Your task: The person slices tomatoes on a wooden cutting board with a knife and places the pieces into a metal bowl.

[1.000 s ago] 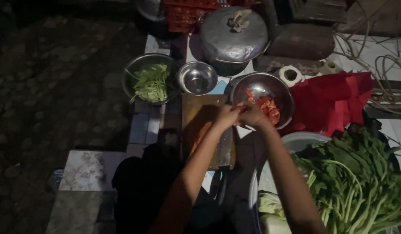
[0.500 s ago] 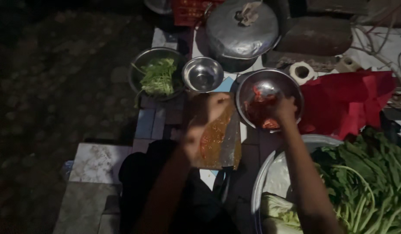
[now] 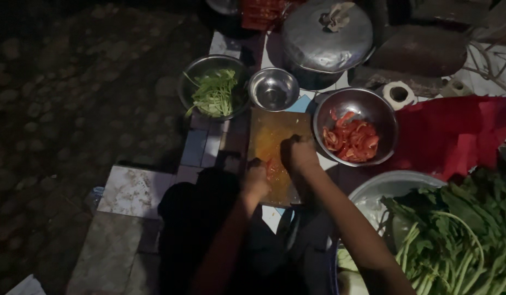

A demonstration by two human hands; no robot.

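Both hands are down on the wooden board (image 3: 275, 143), which lies on the tiled top (image 3: 134, 188) between three steel bowls. The left hand (image 3: 256, 179) rests at the board's near left edge, fingers curled in toward the palm; whether they grip anything cannot be told in the dim light. The right hand (image 3: 300, 154) sits near the board's middle, fingers bunched and bent downward against the wood; what, if anything, they pinch is not discernible. A reddish smear of pulp (image 3: 273, 168) lies on the board between the two hands.

Just right of the board stands the large bowl (image 3: 373, 106) holding red slices (image 3: 351, 140). Beyond the board's far edge is a small empty bowl (image 3: 273, 89), and to its left a bowl (image 3: 194, 74) of green shreds (image 3: 215, 93). A lidded pot (image 3: 325, 39) stands behind them. A red cloth (image 3: 455, 134) lies to the right, with a tape roll (image 3: 398, 94) just beyond it. Leafy greens (image 3: 460, 235) fill a basin (image 3: 384, 186) at the near right, beside the right forearm.
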